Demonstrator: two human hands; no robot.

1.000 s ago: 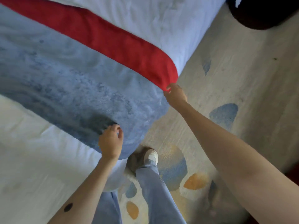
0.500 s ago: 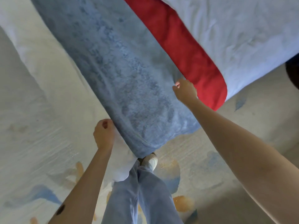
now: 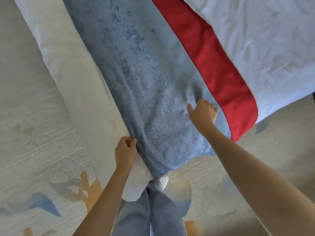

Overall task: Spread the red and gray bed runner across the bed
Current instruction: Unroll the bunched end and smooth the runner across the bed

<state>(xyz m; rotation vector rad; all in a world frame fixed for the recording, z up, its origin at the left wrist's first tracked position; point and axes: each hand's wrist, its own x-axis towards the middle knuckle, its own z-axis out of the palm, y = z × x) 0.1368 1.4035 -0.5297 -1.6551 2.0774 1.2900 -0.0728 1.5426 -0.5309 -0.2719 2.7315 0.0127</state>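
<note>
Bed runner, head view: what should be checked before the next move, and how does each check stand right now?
1. Left hand grips the gray edge of the bed runner: ok.
2. Right hand has a firm hold: cannot tell. It touches the gray part, but whether it grips or presses is unclear.
3. Gray part lies flat: not ok. It puckers just above the right hand and folds beside the left hand.
4. Red band lies smooth: ok.
5. Near end drapes past the white bedding: ok.
6. Far end reaches across the bed: cannot tell, it is out of frame.
</note>
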